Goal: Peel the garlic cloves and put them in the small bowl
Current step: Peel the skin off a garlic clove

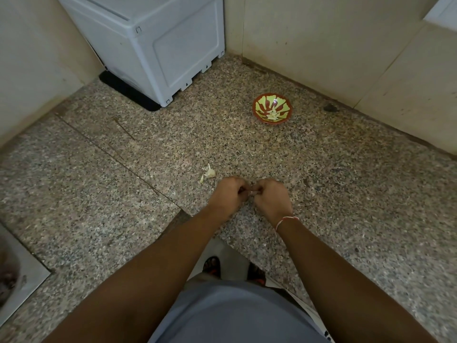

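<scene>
Speckled stone counter [321, 194] is carrying a bowl [272, 108] of peeled garlic near the wall. Left hand [228, 194] and right hand [272, 198] are meeting, fingers curled, apparently pinching a clove [251, 192] between them. Unpeeled garlic [209, 172] is lying just beyond.

We are seeing a small bowl [272, 108] with a red-brown rim and a yellow-green inside crossed by red streaks, and pale white peeled cloves [272, 116] lying in it. The garlic pieces [209, 172] are showing off-white on the speckled surface [148, 169] of grey, beige and black grains. A white plastic box [158, 43] is standing on a black mat [128, 91]. A red and white thread [286, 220] is circling our right wrist.
</scene>
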